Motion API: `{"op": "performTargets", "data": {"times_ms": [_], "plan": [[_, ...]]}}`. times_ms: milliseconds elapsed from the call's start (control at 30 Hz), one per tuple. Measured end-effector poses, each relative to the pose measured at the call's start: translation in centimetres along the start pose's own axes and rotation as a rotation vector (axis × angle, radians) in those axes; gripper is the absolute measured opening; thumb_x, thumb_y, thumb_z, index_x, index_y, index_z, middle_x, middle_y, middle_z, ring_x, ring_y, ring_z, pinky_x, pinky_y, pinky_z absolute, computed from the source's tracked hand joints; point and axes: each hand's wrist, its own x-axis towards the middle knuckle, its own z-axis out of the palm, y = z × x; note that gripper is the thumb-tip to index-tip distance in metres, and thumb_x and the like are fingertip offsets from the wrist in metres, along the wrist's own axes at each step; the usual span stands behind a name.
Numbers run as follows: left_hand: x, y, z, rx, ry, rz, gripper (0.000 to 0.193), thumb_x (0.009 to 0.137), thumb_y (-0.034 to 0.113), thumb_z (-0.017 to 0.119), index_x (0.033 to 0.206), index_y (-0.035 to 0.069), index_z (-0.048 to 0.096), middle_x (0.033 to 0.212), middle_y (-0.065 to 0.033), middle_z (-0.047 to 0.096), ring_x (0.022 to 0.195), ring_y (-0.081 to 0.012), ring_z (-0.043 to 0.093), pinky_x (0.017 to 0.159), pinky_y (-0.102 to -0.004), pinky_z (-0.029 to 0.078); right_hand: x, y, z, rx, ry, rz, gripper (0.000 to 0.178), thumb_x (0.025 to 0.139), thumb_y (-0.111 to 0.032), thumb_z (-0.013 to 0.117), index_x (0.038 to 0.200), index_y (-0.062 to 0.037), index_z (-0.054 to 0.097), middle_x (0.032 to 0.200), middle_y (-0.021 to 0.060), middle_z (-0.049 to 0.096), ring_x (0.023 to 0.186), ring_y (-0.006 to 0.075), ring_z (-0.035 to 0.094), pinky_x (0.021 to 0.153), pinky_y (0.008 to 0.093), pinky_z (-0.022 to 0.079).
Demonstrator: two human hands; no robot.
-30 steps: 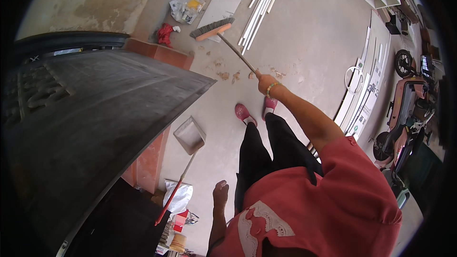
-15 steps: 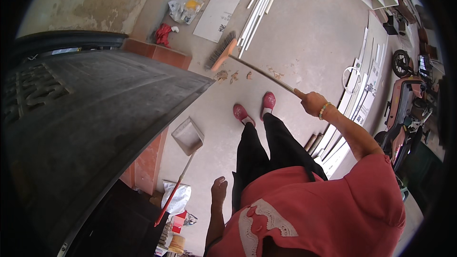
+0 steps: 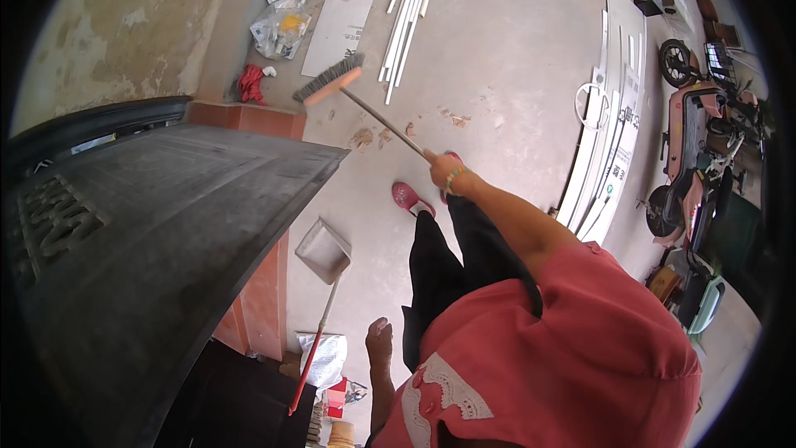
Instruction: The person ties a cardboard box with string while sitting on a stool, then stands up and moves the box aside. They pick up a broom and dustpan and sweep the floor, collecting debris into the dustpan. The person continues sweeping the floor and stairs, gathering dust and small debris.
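Observation:
My right hand (image 3: 445,170) is closed round the end of a long broom handle. The broom (image 3: 385,123) reaches away to the upper left, and its orange head with dark bristles hovers or rests by the corner of the brick-red step; I cannot tell which. Brown scraps of debris (image 3: 362,138) lie on the floor just nearer than the head. My left hand (image 3: 379,338) hangs low beside my leg, fingers curled in, with nothing in it. Left of it a long-handled dustpan (image 3: 323,250) lies on the floor, its red-and-grey handle pointing toward me.
A dark door (image 3: 166,216) fills the left side, its corner jutting over the floor. White strips (image 3: 412,17) and a plastic bag (image 3: 280,29) lie ahead. Long panels (image 3: 615,141) lie at right, near a pink scooter (image 3: 692,141). A red cloth (image 3: 251,83) sits by the step.
My right hand has swung the broom left and forward, its head moving away from the debris toward the red cloth. My left hand has barely moved.

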Motion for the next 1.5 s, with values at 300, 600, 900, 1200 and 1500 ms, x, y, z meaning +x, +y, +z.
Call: {"op": "performTargets", "data": {"times_ms": [300, 600, 900, 1200, 1500], "plan": [[1.9, 1.3, -1.5, 0.121, -0.078, 0.098, 0.035, 0.077, 0.014, 0.056, 0.106, -0.005, 0.05, 0.096, -0.0129, 0.058, 0.073, -0.013, 0.055, 0.064, -0.0235, 0.044, -17.7, 5.6, -2.1, 0.048, -0.19, 0.05, 0.043, 0.079, -0.016, 0.042, 0.121, -0.0134, 0.041, 0.076, 0.0242, 0.057, 0.072, 0.0381, 0.056, 0.065, 0.0434, 0.045], [5.5, 3.8, -4.0, 0.209, -0.152, 0.242, 0.028, 0.076, 0.01, 0.055, 0.1, -0.002, 0.052, 0.086, -0.008, 0.058, 0.069, -0.0103, 0.052, 0.06, -0.022, 0.043, -26.4, 6.1, -5.8, 0.274, -0.003, 0.233, 0.048, 0.08, -0.013, 0.047, 0.127, -0.0124, 0.036, 0.075, 0.0231, 0.057, 0.071, 0.0317, 0.059, 0.069, 0.0351, 0.046], [8.3, 4.5, -7.2, 0.403, -0.213, 0.116, 0.032, 0.077, 0.012, 0.054, 0.104, -0.005, 0.05, 0.099, -0.015, 0.057, 0.094, -0.0208, 0.054, 0.085, -0.028, 0.039, -11.5, 10.6, -7.2, 1.035, 0.215, 0.525, 0.041, 0.082, -0.017, 0.038, 0.122, -0.0111, 0.035, 0.049, 0.003, 0.04, 0.034, 0.0155, 0.04, 0.03, 0.0286, 0.036], [6.9, 2.9, -4.7, 0.401, -0.229, 0.108, 0.03, 0.076, 0.018, 0.056, 0.102, 0.003, 0.053, 0.091, -0.0051, 0.057, 0.079, -0.0123, 0.054, 0.061, -0.0258, 0.045, -21.5, 10.9, 8.0, 0.342, 0.157, 0.438, 0.044, 0.079, -0.017, 0.041, 0.122, -0.0069, 0.035, 0.077, 0.0284, 0.055, 0.077, 0.044, 0.052, 0.069, 0.0496, 0.041], [3.7, 0.5, -0.9, 0.464, -0.231, 0.266, 0.028, 0.075, 0.011, 0.053, 0.099, -0.002, 0.054, 0.087, -0.0088, 0.058, 0.077, -0.0143, 0.054, 0.069, -0.0241, 0.043, -34.9, 13.3, 1.8, 1.016, 0.11, 0.641, 0.044, 0.082, -0.018, 0.043, 0.126, -0.0228, 0.04, 0.049, -0.0019, 0.037, 0.035, 0.0084, 0.034, 0.031, 0.0237, 0.03]]}}
